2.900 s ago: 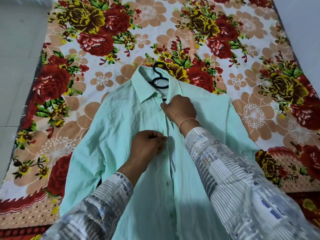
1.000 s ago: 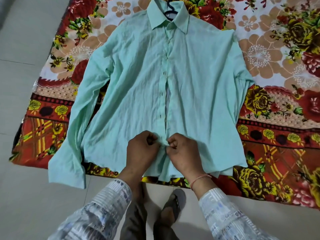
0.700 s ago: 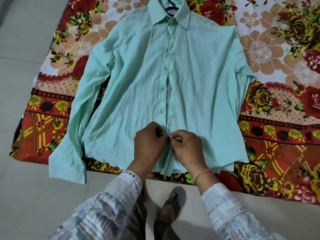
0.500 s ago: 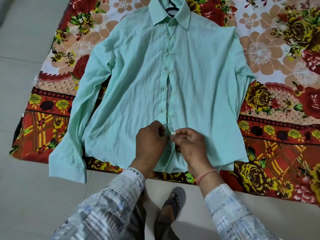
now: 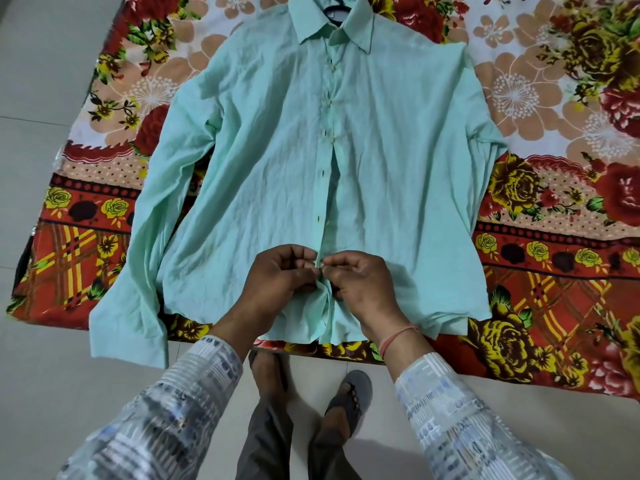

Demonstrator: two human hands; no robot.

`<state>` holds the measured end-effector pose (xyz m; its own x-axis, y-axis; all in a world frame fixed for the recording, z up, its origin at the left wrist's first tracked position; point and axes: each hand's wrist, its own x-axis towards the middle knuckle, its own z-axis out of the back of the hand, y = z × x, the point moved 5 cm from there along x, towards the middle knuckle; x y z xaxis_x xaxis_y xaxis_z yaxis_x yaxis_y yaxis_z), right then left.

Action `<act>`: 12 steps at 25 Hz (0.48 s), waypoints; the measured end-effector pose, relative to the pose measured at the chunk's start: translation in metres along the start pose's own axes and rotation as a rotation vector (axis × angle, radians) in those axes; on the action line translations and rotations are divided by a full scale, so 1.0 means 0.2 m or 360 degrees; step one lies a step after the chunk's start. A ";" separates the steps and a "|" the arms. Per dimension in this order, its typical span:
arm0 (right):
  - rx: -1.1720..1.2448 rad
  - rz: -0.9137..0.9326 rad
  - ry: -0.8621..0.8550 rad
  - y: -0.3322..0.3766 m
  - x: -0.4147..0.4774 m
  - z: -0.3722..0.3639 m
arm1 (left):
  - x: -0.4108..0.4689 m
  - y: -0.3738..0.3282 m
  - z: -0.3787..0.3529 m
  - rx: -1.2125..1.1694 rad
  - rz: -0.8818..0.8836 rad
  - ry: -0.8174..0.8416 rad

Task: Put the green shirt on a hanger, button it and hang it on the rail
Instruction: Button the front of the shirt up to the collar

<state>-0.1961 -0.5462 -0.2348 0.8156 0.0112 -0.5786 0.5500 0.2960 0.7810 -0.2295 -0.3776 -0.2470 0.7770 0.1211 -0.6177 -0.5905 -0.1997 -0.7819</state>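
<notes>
The pale green shirt (image 5: 270, 147) lies face up and spread flat on a floral sheet, collar at the top. A black hanger (image 5: 335, 10) shows only as a bit of hook inside the collar; the rest is hidden under the cloth. Low on the front placket, my left hand (image 5: 280, 275) pinches the left edge of the shirt front. Opposite it, my right hand (image 5: 363, 285) pinches the right edge. The fingertips of both hands meet at one button spot near the hem. Several upper buttons look fastened. No rail is in view.
The floral sheet (image 5: 554, 258) covers a low surface, its front edge running just below the shirt hem. Pale tiled floor (image 5: 52, 375) lies on the left and in front. My feet in sandals (image 5: 349, 393) stand close to the sheet's edge.
Both hands have worked down the placket from the chest to near the hem. Over the last second they shifted slightly up the placket and pinch the two edges together.
</notes>
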 end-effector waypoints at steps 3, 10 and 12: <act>0.0054 -0.0043 0.0035 -0.01 0.00 0.01 | 0.00 0.01 -0.01 0.0002 -0.0022 0.0024; 0.0060 -0.0124 0.0188 0.02 -0.01 -0.02 | -0.01 0.00 -0.01 0.0038 -0.0002 -0.0083; 0.0052 -0.0153 0.0225 0.02 -0.01 -0.01 | 0.00 0.01 -0.01 0.0050 -0.0007 -0.0126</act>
<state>-0.1959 -0.5437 -0.2312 0.7268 0.1194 -0.6763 0.6314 0.2712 0.7265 -0.2308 -0.3800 -0.2479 0.7609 0.1985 -0.6178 -0.5944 -0.1685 -0.7863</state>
